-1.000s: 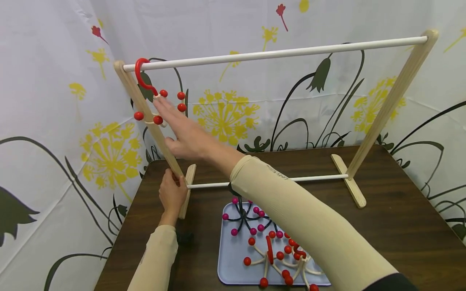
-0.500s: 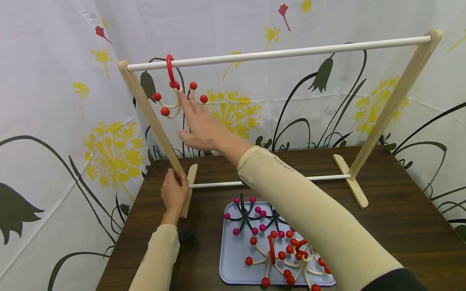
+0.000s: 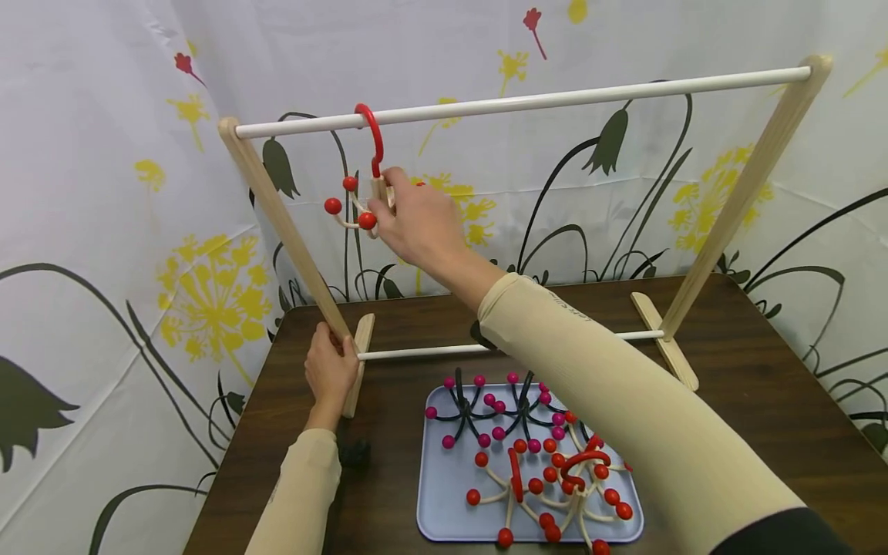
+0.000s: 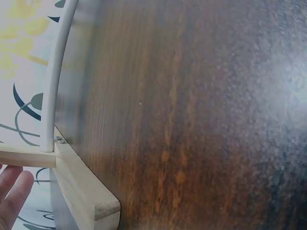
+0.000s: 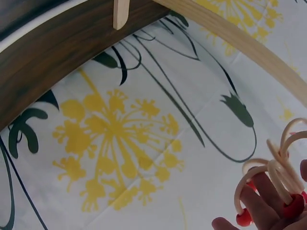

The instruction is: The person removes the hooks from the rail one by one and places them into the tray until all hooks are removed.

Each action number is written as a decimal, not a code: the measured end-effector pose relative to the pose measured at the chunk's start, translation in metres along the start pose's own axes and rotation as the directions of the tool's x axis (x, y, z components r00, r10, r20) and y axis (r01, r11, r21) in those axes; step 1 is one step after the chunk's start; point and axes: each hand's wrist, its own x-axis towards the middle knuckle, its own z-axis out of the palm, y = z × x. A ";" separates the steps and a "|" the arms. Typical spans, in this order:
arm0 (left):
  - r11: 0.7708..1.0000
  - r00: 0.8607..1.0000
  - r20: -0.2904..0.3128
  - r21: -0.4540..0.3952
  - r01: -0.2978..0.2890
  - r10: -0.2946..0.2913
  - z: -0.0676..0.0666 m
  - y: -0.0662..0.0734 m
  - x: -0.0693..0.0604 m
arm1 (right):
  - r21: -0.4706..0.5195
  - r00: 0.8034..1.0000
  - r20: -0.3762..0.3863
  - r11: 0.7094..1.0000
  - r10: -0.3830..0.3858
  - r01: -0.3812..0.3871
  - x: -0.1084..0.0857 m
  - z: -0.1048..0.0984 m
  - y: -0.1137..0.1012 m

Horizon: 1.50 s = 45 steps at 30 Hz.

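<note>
A hanger [image 3: 377,146] with a red hook, pale curved arms and red ball tips hangs from the white top rod [image 3: 527,102], left of the rod's middle. My right hand [image 3: 426,223] holds its pale stem just below the hook, thumb on the near side; some arms are hidden behind the hand. In the right wrist view, the fingers [image 5: 266,191] reach in among the hanger's arms [image 5: 278,167]. Low on the left wooden post [image 3: 287,231] of the rack, my left hand [image 3: 329,370] grips the wood; its fingertips [image 4: 17,191] touch the post in the left wrist view.
A pale blue tray [image 3: 437,516] lies in front of the rack, bearing several more hangers: black ones [image 3: 463,412] with magenta balls, pale ones [image 3: 513,486] with red balls. The rack's right post [image 3: 742,208] and lower rod [image 3: 423,352] stand on the brown table [image 3: 763,432].
The hanger has slid rightward along the top rod, away from the left post. My right hand has moved right with it, from straight fingers to holding the stem. The left hand stays put.
</note>
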 end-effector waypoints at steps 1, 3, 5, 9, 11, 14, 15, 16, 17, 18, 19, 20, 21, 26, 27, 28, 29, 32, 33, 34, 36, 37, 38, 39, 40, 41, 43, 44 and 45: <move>1.000 1.000 0.001 0.003 0.001 -0.001 0.000 -0.001 0.000 | -0.015 1.000 -0.012 1.000 0.002 -0.002 0.000 -0.002 0.002; 1.000 1.000 0.003 0.007 0.003 -0.003 0.000 -0.001 0.000 | -0.049 0.999 -0.042 0.999 0.000 -0.003 0.002 -0.006 0.007; 1.000 1.000 0.004 0.006 -0.001 0.001 0.001 -0.002 0.001 | -0.069 0.998 -0.058 0.998 -0.002 -0.002 0.004 -0.010 0.013; 1.000 1.000 0.003 0.002 0.000 0.000 0.002 -0.003 0.002 | -0.073 0.999 -0.050 0.997 0.011 -0.015 0.006 -0.020 0.022; 1.000 1.000 0.003 0.001 0.002 -0.002 0.002 -0.003 0.002 | -0.059 0.999 -0.029 0.998 0.021 -0.023 0.007 -0.025 0.024; 1.000 1.000 0.007 -0.002 0.003 -0.003 0.002 -0.003 0.001 | -0.023 1.000 -0.020 1.000 0.020 -0.021 0.008 -0.034 0.025; 1.000 1.000 0.008 -0.001 0.003 -0.003 0.001 -0.003 0.000 | -0.008 1.000 -0.018 1.000 0.018 -0.018 0.008 -0.039 0.025; 1.000 1.000 0.009 -0.001 0.004 -0.004 0.001 -0.002 0.000 | 0.008 1.000 -0.016 1.000 0.014 -0.014 0.009 -0.044 0.025; 1.000 1.000 0.009 0.000 0.005 -0.005 0.001 -0.002 0.000 | 0.025 1.000 -0.017 1.000 0.007 -0.007 0.009 -0.049 0.025; 1.000 1.000 0.008 0.001 0.007 -0.007 0.000 -0.003 -0.001 | 0.039 1.000 -0.019 0.999 0.001 0.000 0.009 -0.054 0.025; 1.000 1.000 0.007 0.003 0.009 -0.009 0.000 -0.002 -0.001 | 0.053 1.000 -0.020 0.999 -0.006 0.007 0.009 -0.059 0.025; 1.000 1.000 0.006 0.004 0.011 -0.011 0.000 -0.002 -0.001 | 0.063 1.000 -0.022 0.998 -0.011 0.012 0.008 -0.065 0.025; 1.000 1.000 0.005 0.004 0.012 -0.012 0.000 -0.002 -0.001 | 0.070 1.000 -0.022 0.997 -0.012 0.014 0.007 -0.070 0.025; 1.000 1.000 0.003 0.003 0.007 -0.007 -0.001 -0.001 0.000 | 0.107 0.999 -0.028 0.994 -0.028 0.031 -0.007 -0.090 0.032; 1.000 1.000 0.003 0.003 0.007 -0.007 0.000 0.000 0.000 | 0.116 0.999 -0.019 0.993 -0.027 0.029 -0.011 -0.092 0.035; 1.000 1.000 0.003 0.004 0.008 -0.008 0.000 0.000 0.000 | 0.127 0.999 -0.014 0.991 -0.034 0.035 -0.015 -0.094 0.038; 1.000 1.000 0.003 0.004 0.010 -0.010 0.000 0.000 0.000 | 0.141 0.999 -0.006 0.989 -0.041 0.042 -0.019 -0.094 0.042; 1.000 1.000 0.006 0.006 0.011 -0.011 0.001 0.001 0.000 | 0.165 0.998 0.043 0.986 -0.043 0.036 -0.036 -0.092 0.052; 1.000 1.000 0.009 0.007 0.009 -0.009 0.001 0.001 0.000 | 0.165 0.997 0.066 0.986 -0.043 0.032 -0.042 -0.090 0.055; 1.000 1.000 0.010 0.005 0.007 -0.007 0.001 0.001 0.000 | 0.165 0.995 0.089 0.986 -0.050 0.035 -0.048 -0.087 0.058; 1.000 1.000 0.010 0.004 0.004 -0.004 0.002 0.001 0.000 | 0.163 0.985 0.165 0.987 -0.045 0.018 -0.060 -0.080 0.063; 1.000 1.000 0.009 0.004 0.002 -0.002 0.002 0.000 0.000 | 0.160 0.977 0.206 0.987 -0.055 0.022 -0.065 -0.076 0.065; 1.000 1.000 0.008 0.004 0.001 -0.001 0.002 0.000 0.000 | 0.161 0.967 0.246 0.987 -0.064 0.024 -0.071 -0.071 0.067; 1.000 1.000 0.006 0.005 0.004 -0.004 0.002 0.000 0.001 | 0.165 0.955 0.285 0.986 -0.080 0.033 -0.077 -0.065 0.068; 1.000 1.000 0.002 0.005 0.005 -0.005 0.002 0.000 0.001 | 0.168 0.941 0.325 0.985 -0.096 0.043 -0.082 -0.059 0.069; 1.000 1.000 0.001 0.007 0.006 -0.006 0.002 -0.001 0.000 | 0.170 0.924 0.366 0.984 -0.112 0.052 -0.088 -0.053 0.069; 1.000 1.000 0.001 0.008 0.007 -0.007 0.002 -0.001 0.000 | 0.176 0.888 0.434 0.981 -0.153 0.083 -0.100 -0.041 0.069; 1.000 1.000 0.002 0.009 0.008 -0.008 0.002 -0.001 0.000 | 0.184 0.869 0.465 0.978 -0.171 0.094 -0.105 -0.034 0.069; 1.000 1.000 0.002 0.008 0.008 -0.008 0.002 -0.001 0.000 | 0.187 0.849 0.492 0.976 -0.191 0.111 -0.110 -0.028 0.068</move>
